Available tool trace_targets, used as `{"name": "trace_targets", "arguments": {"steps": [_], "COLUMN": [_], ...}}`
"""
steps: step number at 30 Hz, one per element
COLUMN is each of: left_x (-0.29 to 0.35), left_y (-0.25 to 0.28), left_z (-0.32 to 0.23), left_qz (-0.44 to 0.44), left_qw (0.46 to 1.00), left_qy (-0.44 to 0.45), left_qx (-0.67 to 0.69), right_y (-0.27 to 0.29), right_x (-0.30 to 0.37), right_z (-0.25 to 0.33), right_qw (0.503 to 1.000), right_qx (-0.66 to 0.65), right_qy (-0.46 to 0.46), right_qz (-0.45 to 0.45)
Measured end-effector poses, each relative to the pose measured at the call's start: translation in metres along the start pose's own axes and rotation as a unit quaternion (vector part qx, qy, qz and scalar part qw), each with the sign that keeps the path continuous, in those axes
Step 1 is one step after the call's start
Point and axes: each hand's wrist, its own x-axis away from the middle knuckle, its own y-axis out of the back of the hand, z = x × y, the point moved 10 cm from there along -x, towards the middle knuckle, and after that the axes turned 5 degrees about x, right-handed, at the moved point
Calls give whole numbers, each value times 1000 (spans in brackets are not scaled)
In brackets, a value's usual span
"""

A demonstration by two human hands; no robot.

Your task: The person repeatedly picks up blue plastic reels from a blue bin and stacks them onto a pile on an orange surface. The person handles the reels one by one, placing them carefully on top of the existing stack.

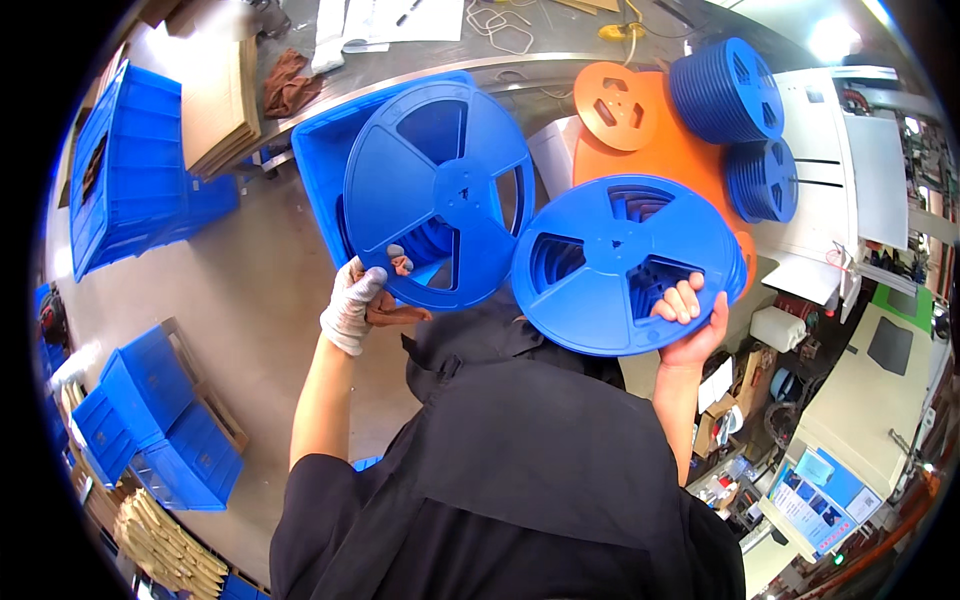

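Blue plastic forms both pieces in hand: a spoked reel point(462, 190) at upper centre and a reel stack point(617, 245) to its right. The gloved left hand point(350, 305) closes on the first at its lower-left rim, fingertips showing at a window, probably because that cut-out gives a firm hold; whether more discs lie behind it I cannot tell. The bare right hand point(695, 320) curls its fingers into the stack's lower-right window, which likely keeps the layers together. A blue bin point(310, 160) stands behind the left reel, seemingly within reach. On the orange surface point(682, 150) at upper right, piled blue reels point(725, 90) sit face to face, presumably saving room.
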Motion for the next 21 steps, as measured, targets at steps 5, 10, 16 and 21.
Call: {"name": "trace_targets", "arguments": {"steps": [5, 10, 16, 21], "left_x": [5, 5, -23, -87], "left_y": [32, 62, 87, 118], "left_z": [-1, 2, 24, 81], "left_qz": [-35, -40, -123, -194], "left_qw": [999, 999, 992, 951], "left_qy": [-20, -13, -2, 96], "left_qx": [32, 26, -29, -220], "right_y": [3, 9, 13, 8], "right_x": [6, 6, 8, 8], "right_z": [-1, 0, -1, -7], "right_qw": [1000, 1000, 1000, 998], "right_qx": [8, 0, 15, 44], "right_qy": [2, 5, 5, -7], "right_qz": [-1, -4, -20, -34]}}
